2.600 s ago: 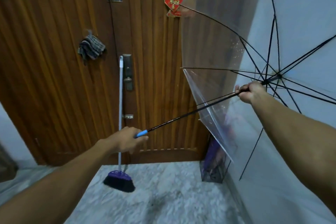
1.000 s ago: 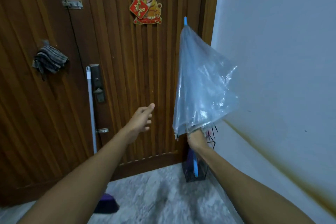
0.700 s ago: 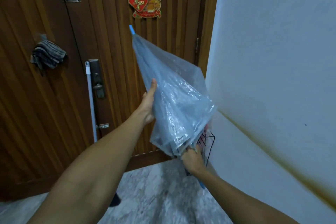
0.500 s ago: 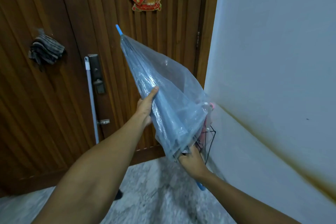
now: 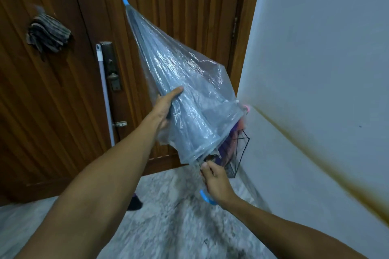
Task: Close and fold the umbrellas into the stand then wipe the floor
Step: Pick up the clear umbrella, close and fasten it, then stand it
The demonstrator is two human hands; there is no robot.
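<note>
A collapsed clear umbrella (image 5: 189,94) with a blue tip and a curved blue handle slants up to the left in front of the door. My left hand (image 5: 166,105) wraps around the loose plastic canopy at its middle. My right hand (image 5: 214,181) grips the shaft just above the handle, below the canopy's rim. Behind the canopy, a black wire umbrella stand (image 5: 240,153) stands in the corner by the wall, with a purple and pink umbrella (image 5: 229,143) partly showing inside it.
A broom (image 5: 105,94) with a pale stick leans on the wooden door (image 5: 63,111); its dark head (image 5: 134,202) rests on the marble floor (image 5: 168,227). A striped cloth (image 5: 47,34) hangs on the door at left. The white wall (image 5: 315,69) closes the right side.
The umbrella went from open to collapsed. It tilted from upright to slanting left, and my left hand came onto the canopy and closed around it. My right hand stayed on the shaft.
</note>
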